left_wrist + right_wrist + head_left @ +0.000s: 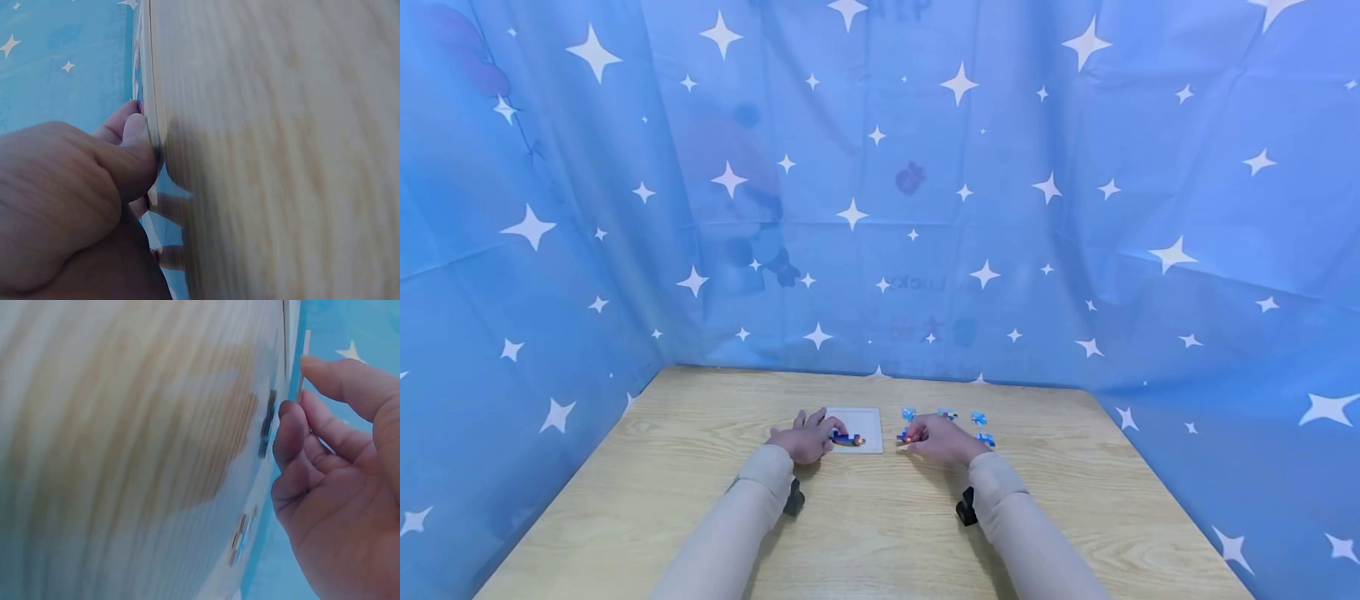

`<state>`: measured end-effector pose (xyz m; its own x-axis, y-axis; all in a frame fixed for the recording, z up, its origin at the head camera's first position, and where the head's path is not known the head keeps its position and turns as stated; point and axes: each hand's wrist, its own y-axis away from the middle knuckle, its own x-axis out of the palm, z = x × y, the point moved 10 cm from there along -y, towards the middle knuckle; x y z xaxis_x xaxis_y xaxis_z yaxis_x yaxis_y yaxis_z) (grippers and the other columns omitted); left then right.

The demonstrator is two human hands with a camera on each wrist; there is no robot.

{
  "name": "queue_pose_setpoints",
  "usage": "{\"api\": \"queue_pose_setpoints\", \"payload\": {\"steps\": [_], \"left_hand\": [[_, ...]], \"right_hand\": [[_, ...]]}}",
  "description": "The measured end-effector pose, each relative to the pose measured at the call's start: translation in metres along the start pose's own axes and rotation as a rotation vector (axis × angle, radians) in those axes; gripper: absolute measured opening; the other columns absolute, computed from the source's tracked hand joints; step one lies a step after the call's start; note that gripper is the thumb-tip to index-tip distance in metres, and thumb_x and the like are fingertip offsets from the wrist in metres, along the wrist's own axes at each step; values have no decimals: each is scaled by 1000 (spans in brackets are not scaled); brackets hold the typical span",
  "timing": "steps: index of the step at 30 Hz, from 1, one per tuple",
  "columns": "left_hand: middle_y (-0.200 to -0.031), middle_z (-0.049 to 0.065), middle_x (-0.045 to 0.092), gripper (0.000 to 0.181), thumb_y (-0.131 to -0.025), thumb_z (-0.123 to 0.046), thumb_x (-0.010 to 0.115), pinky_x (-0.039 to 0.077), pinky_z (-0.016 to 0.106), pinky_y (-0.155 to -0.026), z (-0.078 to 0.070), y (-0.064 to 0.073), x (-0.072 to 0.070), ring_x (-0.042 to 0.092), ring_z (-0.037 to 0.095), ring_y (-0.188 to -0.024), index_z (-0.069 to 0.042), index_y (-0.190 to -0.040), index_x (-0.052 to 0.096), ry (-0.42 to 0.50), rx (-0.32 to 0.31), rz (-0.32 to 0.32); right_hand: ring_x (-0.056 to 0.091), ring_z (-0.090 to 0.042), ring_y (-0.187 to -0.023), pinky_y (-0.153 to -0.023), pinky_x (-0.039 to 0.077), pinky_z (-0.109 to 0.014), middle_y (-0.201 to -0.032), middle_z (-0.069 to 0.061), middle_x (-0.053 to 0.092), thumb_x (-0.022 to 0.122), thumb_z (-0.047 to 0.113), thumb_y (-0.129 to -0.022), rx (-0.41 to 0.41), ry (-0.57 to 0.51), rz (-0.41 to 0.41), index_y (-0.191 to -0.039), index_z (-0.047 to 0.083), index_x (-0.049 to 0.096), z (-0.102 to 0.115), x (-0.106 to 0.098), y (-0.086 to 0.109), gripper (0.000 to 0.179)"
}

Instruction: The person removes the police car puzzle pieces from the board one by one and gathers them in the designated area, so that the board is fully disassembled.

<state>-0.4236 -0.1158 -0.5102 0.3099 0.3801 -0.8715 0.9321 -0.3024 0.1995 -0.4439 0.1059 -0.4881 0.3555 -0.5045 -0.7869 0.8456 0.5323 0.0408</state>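
A white puzzle tray [868, 425] lies on the table with joined blue, dark and orange jigsaw pieces [850, 440] along its near side. My left hand [807, 439] grips the tray's near-left corner, its thumb [137, 150] against the edge and the index fingertip by the pieces. Just right of the tray, my right hand [943, 439] pinches a jigsaw piece [902, 437]. In the right wrist view that thin piece [306, 347] stands edge-on between thumb and fingers, off the tabletop. My left palm and fingers hide the tray's left part.
Several loose jigsaw pieces lie behind and right of my right hand, among them a light blue piece [978, 418] and a darker blue one [986, 438]. Blue star-patterned curtains [880, 250] enclose the wooden table [880, 533] at the back and sides.
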Motion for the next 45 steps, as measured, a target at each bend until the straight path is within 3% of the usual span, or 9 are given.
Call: {"api": "queue_pose_setpoints", "payload": {"steps": [10,17,27,35,45], "left_hand": [[-168,13,16,26,-108,-20,47,9,87,-101,-2,4,-2,8,48,-152,-37,-127,50,-8,1,0],[-169,12,14,24,-108,-22,46,2,87,-101,11,-7,5,4,46,-153,-41,-123,50,7,-16,-10],[-167,15,16,24,-108,-22,47,5,89,-98,4,2,0,6,50,-152,-38,-125,50,-3,3,-8],[-168,16,13,26,-108,-22,45,2,91,-94,8,-9,8,4,53,-150,-40,-126,50,4,23,1],[-168,13,17,25,-109,-23,45,10,86,-102,-3,4,-2,7,47,-153,-38,-128,50,-42,-1,-1]], "right_hand": [[58,-17,-89,-77,51,-36,-98,0,62,72,12,-95,30,2,-10,-101,10,65,-11,-10,10,9],[57,-17,-91,-77,51,-37,-100,0,60,71,13,-95,54,8,-11,-105,8,65,-13,-19,16,13],[56,-19,-88,-74,48,-37,-100,-4,62,69,11,-96,63,-39,7,-105,4,65,-21,-27,24,12],[53,-19,-82,-71,46,-35,-93,-3,60,71,10,-94,41,-23,2,-98,6,64,-27,-32,28,10],[54,-19,-85,-72,47,-35,-95,-4,60,72,11,-94,41,-43,4,-100,5,63,-41,-35,36,12]]}}
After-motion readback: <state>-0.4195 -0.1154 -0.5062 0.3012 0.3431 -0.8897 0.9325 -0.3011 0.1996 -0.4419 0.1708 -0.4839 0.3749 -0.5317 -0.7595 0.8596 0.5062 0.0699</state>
